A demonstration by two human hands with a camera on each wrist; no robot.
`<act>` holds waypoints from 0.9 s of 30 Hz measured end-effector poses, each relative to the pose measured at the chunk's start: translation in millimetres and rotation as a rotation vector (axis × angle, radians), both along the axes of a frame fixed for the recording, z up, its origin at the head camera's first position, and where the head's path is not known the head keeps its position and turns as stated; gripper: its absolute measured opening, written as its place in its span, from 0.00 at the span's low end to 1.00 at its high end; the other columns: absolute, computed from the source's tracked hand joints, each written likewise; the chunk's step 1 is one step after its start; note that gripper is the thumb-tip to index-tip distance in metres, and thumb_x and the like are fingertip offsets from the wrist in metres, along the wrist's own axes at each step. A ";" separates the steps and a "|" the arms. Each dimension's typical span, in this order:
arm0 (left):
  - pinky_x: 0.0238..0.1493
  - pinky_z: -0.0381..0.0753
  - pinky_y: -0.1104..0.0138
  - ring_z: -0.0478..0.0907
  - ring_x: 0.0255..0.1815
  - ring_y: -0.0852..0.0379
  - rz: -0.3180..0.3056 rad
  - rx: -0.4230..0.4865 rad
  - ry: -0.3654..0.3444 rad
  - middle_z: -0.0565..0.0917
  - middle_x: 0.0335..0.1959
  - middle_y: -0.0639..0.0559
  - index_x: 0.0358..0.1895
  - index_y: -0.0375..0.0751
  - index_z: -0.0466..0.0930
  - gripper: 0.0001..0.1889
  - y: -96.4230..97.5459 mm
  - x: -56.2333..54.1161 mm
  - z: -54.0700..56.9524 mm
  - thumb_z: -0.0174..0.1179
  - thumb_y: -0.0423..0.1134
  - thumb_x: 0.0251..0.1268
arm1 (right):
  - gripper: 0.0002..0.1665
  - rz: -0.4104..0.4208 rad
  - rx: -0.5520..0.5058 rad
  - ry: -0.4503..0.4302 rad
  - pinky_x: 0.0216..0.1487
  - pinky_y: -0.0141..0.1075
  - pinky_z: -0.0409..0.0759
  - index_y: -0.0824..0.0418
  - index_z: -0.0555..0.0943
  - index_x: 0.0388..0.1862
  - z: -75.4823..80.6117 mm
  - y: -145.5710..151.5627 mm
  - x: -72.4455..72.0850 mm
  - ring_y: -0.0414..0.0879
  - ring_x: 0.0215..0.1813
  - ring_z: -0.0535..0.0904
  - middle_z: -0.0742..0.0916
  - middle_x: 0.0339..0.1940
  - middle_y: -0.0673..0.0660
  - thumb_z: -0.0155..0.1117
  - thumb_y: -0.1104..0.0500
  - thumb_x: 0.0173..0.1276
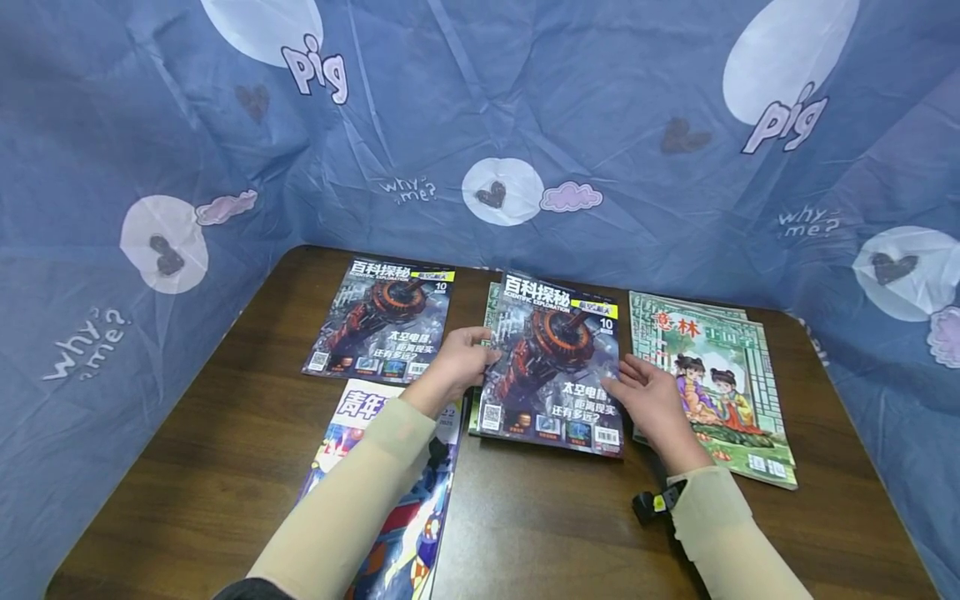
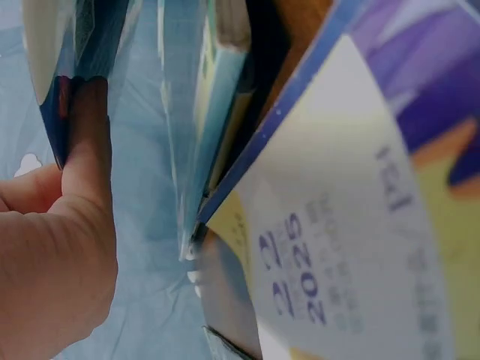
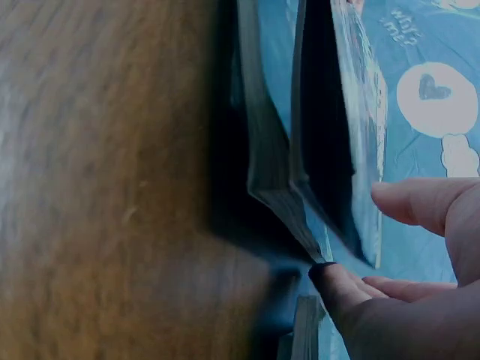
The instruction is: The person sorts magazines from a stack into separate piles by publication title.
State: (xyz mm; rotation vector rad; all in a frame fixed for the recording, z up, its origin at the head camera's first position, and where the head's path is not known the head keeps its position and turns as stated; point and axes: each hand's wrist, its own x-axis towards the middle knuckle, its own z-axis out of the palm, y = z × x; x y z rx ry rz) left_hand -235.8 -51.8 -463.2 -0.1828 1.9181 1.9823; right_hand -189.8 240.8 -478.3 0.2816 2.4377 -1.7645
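Both hands are at a Scientific Exploration magazine (image 1: 555, 358) with a dark cover and an orange ring-shaped structure. My left hand (image 1: 462, 360) grips its left edge; the left wrist view shows the fingers of that hand (image 2: 86, 142) against the magazine. At its right edge, my right hand (image 1: 652, 400) has the thumb on the cover and the other fingers beside or under the edge. The right wrist view shows a gap between this magazine (image 3: 326, 97) and another one (image 3: 262, 135) beneath. A green-edged magazine (image 1: 491, 304) peeks out below, mostly covered.
A matching Scientific Exploration magazine (image 1: 386, 321) lies at the back left. Nearer, the left forearm partly covers a colourful magazine (image 1: 420, 508). A green pile of magazines (image 1: 727, 392) sits at the right. Blue patterned cloth (image 1: 480, 108) hangs behind the brown table (image 1: 202, 467).
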 end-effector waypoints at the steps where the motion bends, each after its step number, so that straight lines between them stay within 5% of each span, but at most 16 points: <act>1: 0.48 0.85 0.55 0.84 0.48 0.44 -0.004 0.011 -0.004 0.80 0.57 0.32 0.74 0.28 0.62 0.28 -1.5 0.4 0.9 0.54 0.24 0.73 | 0.47 0.007 -0.011 0.001 0.68 0.44 0.70 0.71 0.55 0.80 0.6 0.4 0.2 0.59 0.74 0.66 0.67 0.76 0.70 0.69 0.59 0.72; 8: 0.52 0.83 0.52 0.83 0.46 0.47 -0.009 0.048 -0.026 0.81 0.52 0.36 0.75 0.29 0.61 0.29 -9.2 5.7 8.2 0.56 0.25 0.73 | 0.49 0.042 -0.101 0.003 0.66 0.38 0.72 0.67 0.57 0.81 2.7 5.1 2.5 0.57 0.73 0.67 0.70 0.75 0.67 0.72 0.56 0.70; 13: 0.51 0.84 0.54 0.82 0.38 0.53 0.001 0.085 -0.018 0.82 0.44 0.40 0.75 0.27 0.60 0.30 -12.7 8.4 9.0 0.56 0.24 0.72 | 0.48 0.058 -0.159 -0.009 0.54 0.34 0.81 0.63 0.59 0.81 5.9 1.7 -0.5 0.51 0.60 0.81 0.76 0.69 0.68 0.73 0.56 0.69; 18: 0.50 0.84 0.54 0.84 0.37 0.54 0.012 0.086 0.002 0.84 0.42 0.41 0.72 0.26 0.64 0.27 -21.1 9.2 9.6 0.55 0.24 0.72 | 0.45 0.081 -0.211 0.012 0.50 0.36 0.83 0.69 0.61 0.78 12.9 -6.4 -3.8 0.43 0.50 0.84 0.78 0.66 0.71 0.72 0.60 0.69; 27: 0.59 0.78 0.47 0.79 0.57 0.43 -0.008 -0.002 0.028 0.78 0.58 0.33 0.73 0.23 0.61 0.28 -37.0 10.0 13.5 0.55 0.27 0.74 | 0.41 0.146 -0.191 0.046 0.49 0.34 0.83 0.76 0.62 0.74 19.3 -18.9 -3.8 0.44 0.50 0.84 0.77 0.64 0.75 0.70 0.65 0.69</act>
